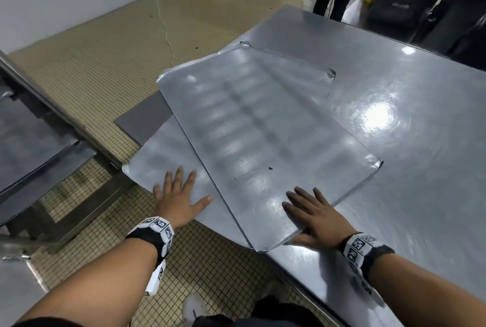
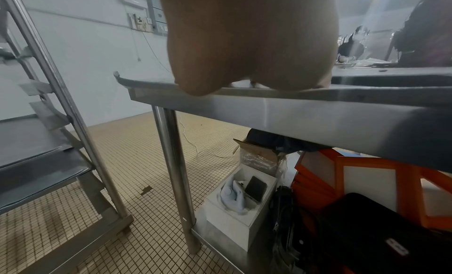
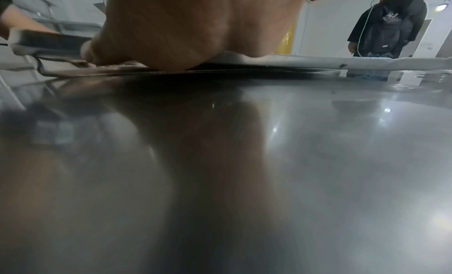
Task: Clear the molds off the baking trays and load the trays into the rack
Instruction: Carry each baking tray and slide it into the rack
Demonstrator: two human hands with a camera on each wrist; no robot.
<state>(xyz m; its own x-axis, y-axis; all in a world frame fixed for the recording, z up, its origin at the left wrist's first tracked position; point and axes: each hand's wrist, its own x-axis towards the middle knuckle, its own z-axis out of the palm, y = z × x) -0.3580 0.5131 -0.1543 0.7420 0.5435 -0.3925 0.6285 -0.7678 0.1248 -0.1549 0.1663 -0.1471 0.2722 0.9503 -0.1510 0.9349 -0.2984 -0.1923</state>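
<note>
Two flat metal baking trays lie stacked askew on the steel table (image 1: 410, 169). The top tray (image 1: 263, 137) sits diagonally across the lower tray (image 1: 157, 166), which pokes out past the table's left edge. No molds show on either tray. My left hand (image 1: 178, 195) rests flat with spread fingers on the lower tray's near corner. My right hand (image 1: 313, 216) lies flat on the top tray's near edge, its thumb (image 3: 90, 55) at the tray rim (image 3: 318, 62). In the left wrist view my palm (image 2: 244, 46) presses on the tray edge (image 2: 151, 85).
The tray rack (image 1: 39, 142) stands to the left on the tiled floor (image 1: 105, 63), with trays on its rails (image 2: 36, 152). A person in black (image 3: 389, 26) stands beyond the table's far end. Boxes and bags (image 2: 342, 210) sit on the table's lower shelf.
</note>
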